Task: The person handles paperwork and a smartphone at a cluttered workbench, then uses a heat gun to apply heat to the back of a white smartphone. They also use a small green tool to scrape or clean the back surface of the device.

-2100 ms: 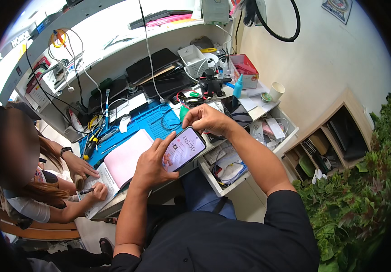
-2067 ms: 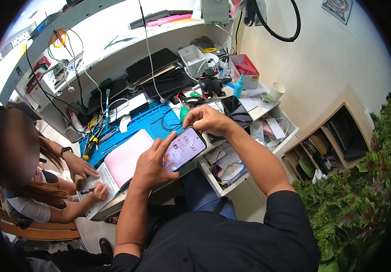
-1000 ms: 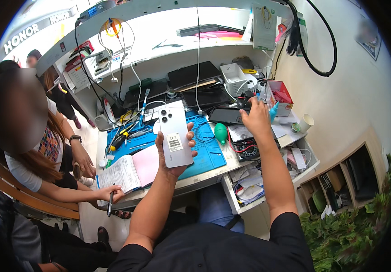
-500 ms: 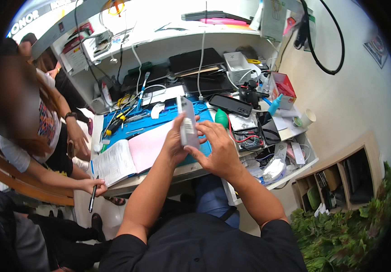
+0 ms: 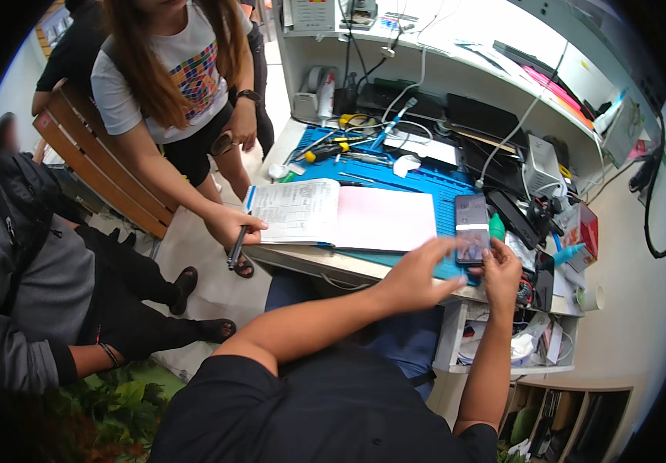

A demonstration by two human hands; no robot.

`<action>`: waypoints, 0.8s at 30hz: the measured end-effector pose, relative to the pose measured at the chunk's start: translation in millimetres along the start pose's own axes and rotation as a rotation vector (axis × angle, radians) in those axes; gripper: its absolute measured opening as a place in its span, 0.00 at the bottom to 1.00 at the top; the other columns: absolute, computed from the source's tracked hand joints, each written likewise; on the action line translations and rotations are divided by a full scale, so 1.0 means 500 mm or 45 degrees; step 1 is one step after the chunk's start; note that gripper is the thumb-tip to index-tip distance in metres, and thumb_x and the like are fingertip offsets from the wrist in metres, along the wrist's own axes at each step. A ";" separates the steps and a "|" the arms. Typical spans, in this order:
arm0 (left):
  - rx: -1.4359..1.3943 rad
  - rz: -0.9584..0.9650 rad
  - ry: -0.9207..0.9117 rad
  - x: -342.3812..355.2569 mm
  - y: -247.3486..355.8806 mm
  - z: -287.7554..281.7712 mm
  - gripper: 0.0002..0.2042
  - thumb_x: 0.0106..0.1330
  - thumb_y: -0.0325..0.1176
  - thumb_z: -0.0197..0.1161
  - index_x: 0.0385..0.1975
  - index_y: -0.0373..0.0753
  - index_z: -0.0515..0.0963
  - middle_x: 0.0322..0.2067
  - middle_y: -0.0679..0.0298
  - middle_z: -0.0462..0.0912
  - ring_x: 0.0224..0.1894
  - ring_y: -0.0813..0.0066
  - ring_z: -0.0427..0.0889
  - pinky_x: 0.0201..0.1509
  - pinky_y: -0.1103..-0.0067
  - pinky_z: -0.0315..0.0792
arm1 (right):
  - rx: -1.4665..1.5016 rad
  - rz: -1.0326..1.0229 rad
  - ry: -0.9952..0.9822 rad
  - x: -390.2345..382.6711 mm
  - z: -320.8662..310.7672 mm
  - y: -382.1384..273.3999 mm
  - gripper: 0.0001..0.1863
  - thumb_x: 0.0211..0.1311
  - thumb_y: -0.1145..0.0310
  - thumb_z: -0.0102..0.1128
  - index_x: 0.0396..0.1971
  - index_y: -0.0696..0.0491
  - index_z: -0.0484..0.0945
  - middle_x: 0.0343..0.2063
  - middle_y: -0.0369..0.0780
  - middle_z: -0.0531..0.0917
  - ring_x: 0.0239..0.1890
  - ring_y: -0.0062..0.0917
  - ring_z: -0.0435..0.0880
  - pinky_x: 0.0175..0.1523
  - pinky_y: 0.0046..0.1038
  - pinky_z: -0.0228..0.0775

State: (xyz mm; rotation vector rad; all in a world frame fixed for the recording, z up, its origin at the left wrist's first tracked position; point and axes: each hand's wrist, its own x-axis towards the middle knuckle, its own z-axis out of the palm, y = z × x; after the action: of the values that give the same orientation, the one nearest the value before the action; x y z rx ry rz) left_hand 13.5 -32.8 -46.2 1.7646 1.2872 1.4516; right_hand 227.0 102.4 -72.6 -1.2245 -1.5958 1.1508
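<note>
My right hand (image 5: 502,268) grips the lower end of a smartphone (image 5: 472,229) at the desk's front edge, its screen upward with a pale band across it. My left hand (image 5: 428,272), blurred, is just left of the phone, fingers apart and holding nothing. An open receipt book with a white form page (image 5: 296,210) and a pink page (image 5: 383,217) lies left of the phone on the blue mat (image 5: 445,181). Right of the phone are a green air blower (image 5: 496,226) and a light-blue bottle (image 5: 569,254).
Tools (image 5: 325,152), cables and dark devices crowd the desk below a white shelf. A standing person's hand (image 5: 236,228) holds a pen by the book's left corner; another person (image 5: 47,285) is at lower left. An open drawer (image 5: 448,347) juts out below the desk, above wooden cubbies (image 5: 587,420).
The view has swung left. The phone now shows its screen instead of its pale back. My left hand has let go of it; my right hand has it.
</note>
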 end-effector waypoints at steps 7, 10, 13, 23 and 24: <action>0.340 0.000 0.903 -0.334 -0.015 -0.252 0.19 0.64 0.25 0.81 0.42 0.42 0.73 0.30 0.70 0.72 0.26 0.83 0.67 0.30 0.82 0.66 | -1.043 -0.520 0.164 -0.052 0.043 -0.121 0.15 0.67 0.72 0.71 0.50 0.62 0.85 0.46 0.50 0.86 0.49 0.50 0.88 0.53 0.46 0.80; 0.369 -0.069 1.239 -0.367 0.001 -0.336 0.31 0.64 0.23 0.82 0.60 0.36 0.67 0.42 0.66 0.76 0.28 0.88 0.65 0.32 0.88 0.65 | -0.865 -0.668 -0.048 -0.102 0.143 -0.187 0.15 0.67 0.68 0.74 0.49 0.59 0.85 0.43 0.50 0.85 0.47 0.48 0.88 0.53 0.46 0.79; 0.628 0.024 1.240 -0.321 0.012 -0.403 0.34 0.63 0.25 0.84 0.66 0.31 0.71 0.37 0.68 0.79 0.29 0.88 0.70 0.31 0.88 0.66 | -0.759 -0.986 -0.344 -0.126 0.281 -0.194 0.24 0.63 0.62 0.79 0.51 0.62 0.84 0.43 0.50 0.84 0.47 0.46 0.83 0.55 0.43 0.77; 1.227 0.346 1.088 -0.334 0.032 -0.480 0.10 0.69 0.28 0.79 0.44 0.34 0.86 0.34 0.56 0.88 0.34 0.65 0.87 0.39 0.73 0.81 | -0.768 -1.240 -0.495 -0.137 0.483 -0.183 0.41 0.58 0.56 0.79 0.64 0.67 0.73 0.52 0.53 0.80 0.52 0.43 0.79 0.61 0.39 0.72; 1.202 0.391 1.100 -0.338 0.038 -0.477 0.10 0.71 0.29 0.78 0.44 0.33 0.84 0.35 0.56 0.87 0.34 0.66 0.86 0.38 0.75 0.79 | -0.796 -1.232 -0.505 -0.136 0.488 -0.182 0.41 0.58 0.57 0.79 0.64 0.67 0.72 0.52 0.53 0.80 0.51 0.43 0.79 0.60 0.38 0.72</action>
State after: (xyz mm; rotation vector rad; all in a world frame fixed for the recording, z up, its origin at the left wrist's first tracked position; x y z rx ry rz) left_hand -200.4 -232.8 -36.2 1.9746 2.5511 2.1094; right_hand -11.8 -19.9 -54.0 -0.3846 -2.5409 0.2580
